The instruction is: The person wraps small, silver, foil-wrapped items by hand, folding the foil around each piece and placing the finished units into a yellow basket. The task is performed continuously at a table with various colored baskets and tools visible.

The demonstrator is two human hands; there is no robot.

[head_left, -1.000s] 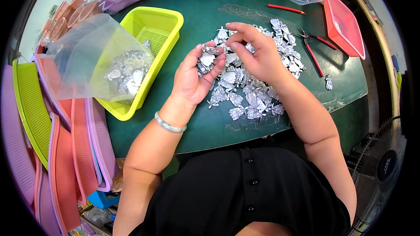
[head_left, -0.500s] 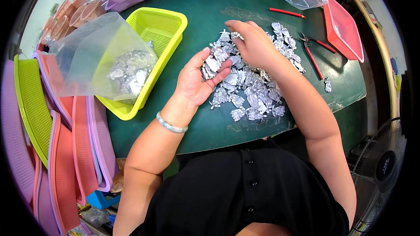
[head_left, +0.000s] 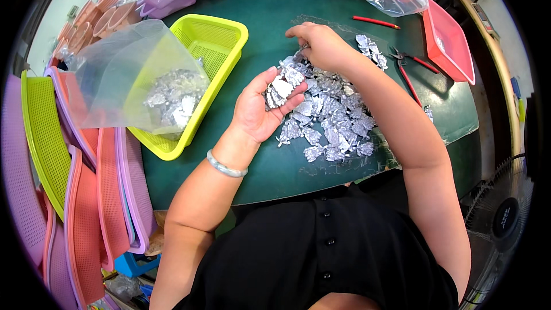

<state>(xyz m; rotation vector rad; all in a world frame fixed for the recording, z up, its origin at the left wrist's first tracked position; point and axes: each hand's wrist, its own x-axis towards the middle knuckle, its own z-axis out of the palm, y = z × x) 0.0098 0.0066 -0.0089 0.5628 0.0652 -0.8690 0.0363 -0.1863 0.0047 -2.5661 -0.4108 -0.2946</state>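
Observation:
A heap of small, flat, silvery metal pieces [head_left: 338, 123] with jagged outlines is spread over the green tabletop [head_left: 270, 172]. My left hand [head_left: 252, 112], palm up with a bangle at the wrist, cups a small bunch of silvery metal pieces [head_left: 281, 89] beside the heap's left side. Over the far part of the heap is my right hand [head_left: 327, 46], back upward, its fingers bent and drawn together. What lies between its thumb and fingers is hidden. The right forearm covers part of the heap.
To the left, a yellow-green basket [head_left: 238, 46] holds a clear plastic bag [head_left: 123, 74] of similar pieces. Red-handled pliers [head_left: 410, 77] and a red pen [head_left: 376, 22] lie at the right, near a pink tray [head_left: 450, 51]. Stacked baskets [head_left: 86, 212] fill the left; a fan [head_left: 505, 218] stands lower right.
My right hand has shifted slightly up and left over the heap; the silvery piece seen at its fingers before is hidden. The left hand still holds its bunch.

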